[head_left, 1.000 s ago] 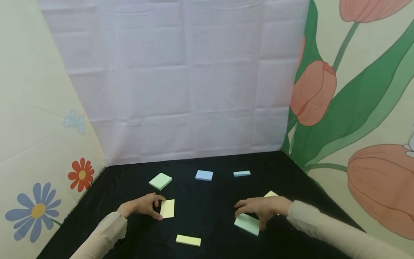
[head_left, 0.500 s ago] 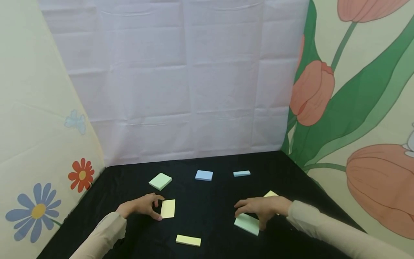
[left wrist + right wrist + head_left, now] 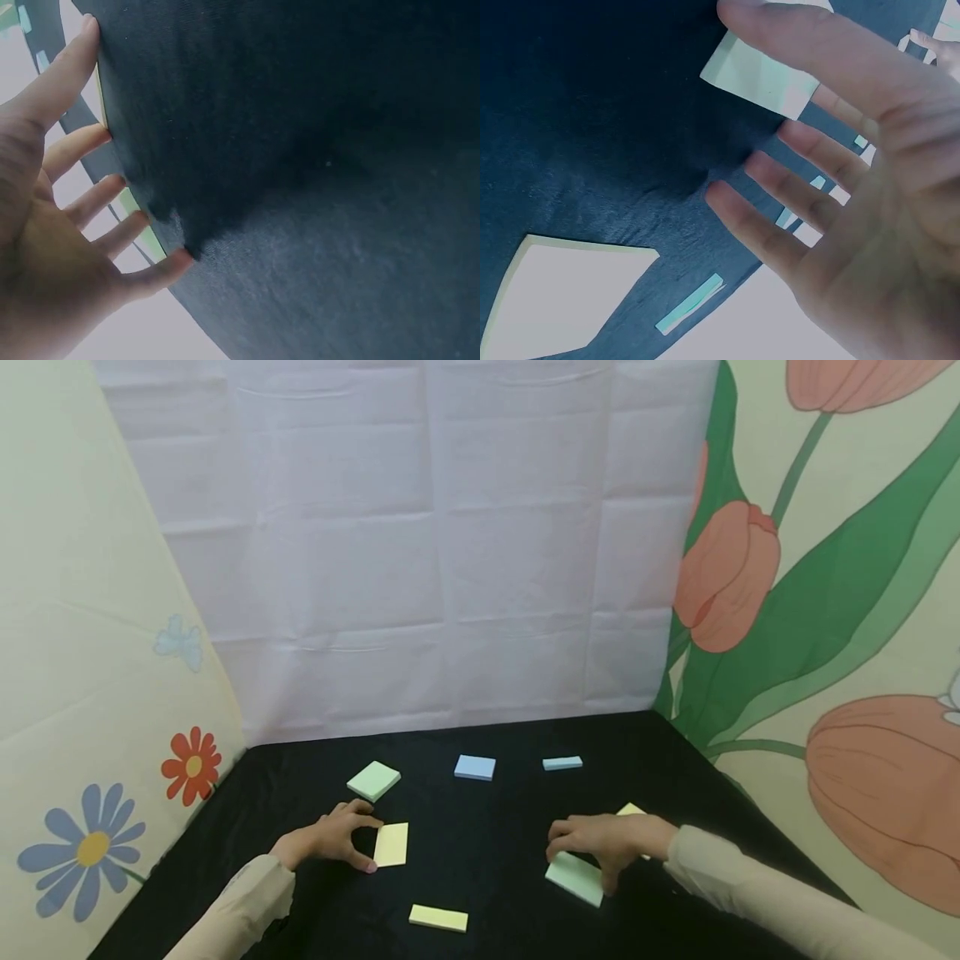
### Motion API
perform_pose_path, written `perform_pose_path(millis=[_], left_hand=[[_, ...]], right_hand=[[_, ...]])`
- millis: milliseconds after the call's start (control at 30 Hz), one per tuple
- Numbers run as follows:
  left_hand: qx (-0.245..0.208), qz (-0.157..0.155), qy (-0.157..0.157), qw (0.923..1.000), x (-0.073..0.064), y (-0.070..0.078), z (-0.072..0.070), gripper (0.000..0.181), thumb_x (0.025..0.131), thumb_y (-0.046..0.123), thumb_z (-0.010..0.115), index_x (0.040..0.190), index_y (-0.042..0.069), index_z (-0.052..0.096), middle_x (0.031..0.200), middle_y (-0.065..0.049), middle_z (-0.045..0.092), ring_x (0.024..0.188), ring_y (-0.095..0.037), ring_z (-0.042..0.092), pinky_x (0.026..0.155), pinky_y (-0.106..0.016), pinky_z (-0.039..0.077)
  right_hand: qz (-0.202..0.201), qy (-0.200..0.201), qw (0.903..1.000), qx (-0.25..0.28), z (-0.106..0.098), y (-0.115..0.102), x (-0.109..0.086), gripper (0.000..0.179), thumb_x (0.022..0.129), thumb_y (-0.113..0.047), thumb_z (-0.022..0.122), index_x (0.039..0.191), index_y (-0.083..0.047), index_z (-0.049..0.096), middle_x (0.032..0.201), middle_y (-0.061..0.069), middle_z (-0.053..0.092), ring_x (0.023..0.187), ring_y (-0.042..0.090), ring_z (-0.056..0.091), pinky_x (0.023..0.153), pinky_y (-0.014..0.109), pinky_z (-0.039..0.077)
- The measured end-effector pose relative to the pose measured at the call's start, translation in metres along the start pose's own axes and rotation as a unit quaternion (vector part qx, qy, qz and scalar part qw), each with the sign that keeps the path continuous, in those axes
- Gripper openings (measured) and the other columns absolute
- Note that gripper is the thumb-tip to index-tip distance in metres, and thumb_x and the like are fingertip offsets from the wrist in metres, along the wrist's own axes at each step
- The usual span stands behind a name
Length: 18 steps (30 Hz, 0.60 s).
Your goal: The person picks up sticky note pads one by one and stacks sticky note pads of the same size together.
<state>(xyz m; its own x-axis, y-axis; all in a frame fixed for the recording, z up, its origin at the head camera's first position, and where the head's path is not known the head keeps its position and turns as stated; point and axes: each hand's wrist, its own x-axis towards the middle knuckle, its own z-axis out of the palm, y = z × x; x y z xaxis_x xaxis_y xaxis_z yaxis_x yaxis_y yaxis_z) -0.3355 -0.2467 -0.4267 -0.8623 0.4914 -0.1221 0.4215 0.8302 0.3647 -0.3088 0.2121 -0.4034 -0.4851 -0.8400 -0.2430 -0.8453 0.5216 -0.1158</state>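
In the head view my left hand [image 3: 333,837] is spread at the left side of a yellow sticky note pad [image 3: 392,845], thumb at its near corner, index finger at its far corner. The left wrist view shows the pad's thin edge [image 3: 100,97] between thumb and index finger; the other fingers are apart. My right hand [image 3: 603,843] grips a pale green sticky note pad [image 3: 574,878] from above, its thumb at the right end and fingers at the left end. In the right wrist view, the thumb partly covers this pad [image 3: 761,79].
On the black table lie a narrow yellow pad [image 3: 438,918] in front, a green pad [image 3: 373,781] at the back left, and a blue pad [image 3: 475,767] and blue strip [image 3: 562,763] at the back. Another yellow pad [image 3: 631,808] is partly hidden behind the right wrist.
The left index finger and knuckles have lifted and spread a little, and the thumb now overlaps less of the yellow pad. The right fingers have drawn in slightly at the green pad.
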Motion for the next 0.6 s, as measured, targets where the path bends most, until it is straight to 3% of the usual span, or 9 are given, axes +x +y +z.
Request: perform_pose_path(millis=[200,433,600], left_hand=[[-0.015,-0.002,-0.015,0.9998,0.0004,0.0024,-0.0015,0.067,0.073,0.028,0.089,0.130,0.005,0.063,0.142,-0.024,0.043,0.127,-0.046,0.039,0.098,-0.063,0.036],[-0.024,-0.004,-0.014,0.9996,-0.0014,0.0046,-0.0031,0.067,0.074,0.028,0.088,0.131,0.004,0.062,0.143,-0.026,0.041,0.126,-0.046,0.038,0.099,-0.062,0.036],[-0.031,-0.004,-0.016,0.9994,-0.0016,0.0033,-0.0024,0.068,0.074,0.028,0.088,0.132,0.003,0.061,0.143,-0.026,0.041,0.127,-0.047,0.038,0.099,-0.063,0.035]], right_hand=[[0.007,0.006,0.9999,0.003,-0.0004,-0.0009,0.0024,0.076,0.056,-0.015,0.097,0.117,-0.025,0.053,0.113,-0.014,0.045,0.099,0.002,0.046,0.080,0.022,0.046],[0.002,0.006,0.9995,0.031,-0.0024,0.0006,0.0011,0.077,0.056,-0.013,0.097,0.116,-0.021,0.050,0.112,-0.012,0.043,0.100,0.003,0.046,0.084,0.022,0.044],[0.032,-0.016,0.9974,0.062,-0.0041,0.0011,0.0023,0.076,0.057,-0.015,0.097,0.116,-0.023,0.050,0.111,-0.015,0.043,0.100,0.001,0.044,0.086,0.023,0.043]])
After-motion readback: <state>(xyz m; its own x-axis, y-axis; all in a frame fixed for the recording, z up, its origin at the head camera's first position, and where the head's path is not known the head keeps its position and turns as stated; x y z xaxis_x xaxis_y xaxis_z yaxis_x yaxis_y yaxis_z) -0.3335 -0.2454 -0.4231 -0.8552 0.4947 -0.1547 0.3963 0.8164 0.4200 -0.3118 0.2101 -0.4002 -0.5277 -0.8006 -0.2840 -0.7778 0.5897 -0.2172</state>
